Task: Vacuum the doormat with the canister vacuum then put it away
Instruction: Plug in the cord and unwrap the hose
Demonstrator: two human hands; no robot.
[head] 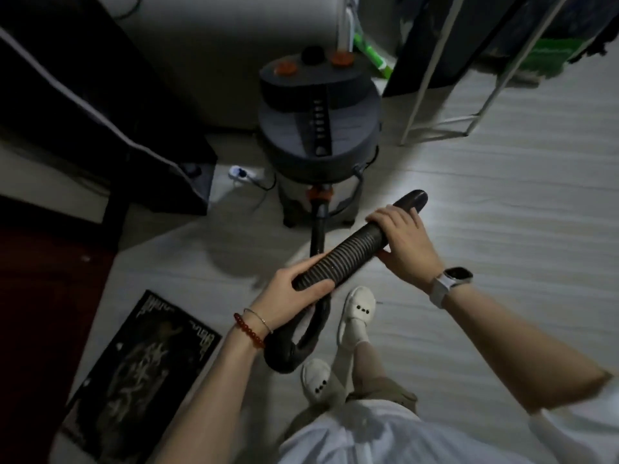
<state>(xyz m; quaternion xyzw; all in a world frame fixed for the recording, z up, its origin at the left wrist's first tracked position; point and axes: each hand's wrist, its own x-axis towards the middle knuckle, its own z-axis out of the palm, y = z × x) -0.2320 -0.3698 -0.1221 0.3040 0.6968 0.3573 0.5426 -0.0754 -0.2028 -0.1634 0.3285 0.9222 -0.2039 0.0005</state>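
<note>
Black ribbed vacuum hose [338,259] is clasped by both hands, left hand [294,293] and right hand [405,242] fingers wrapped round it, seemingly mid-handling, next needing aiming toward the dark printed doormat [134,373].

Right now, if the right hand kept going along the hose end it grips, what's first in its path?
Probably bare pale floor; right hand aims the black ribbed hose just right of the grey canister vacuum. Depth unclear.
</note>
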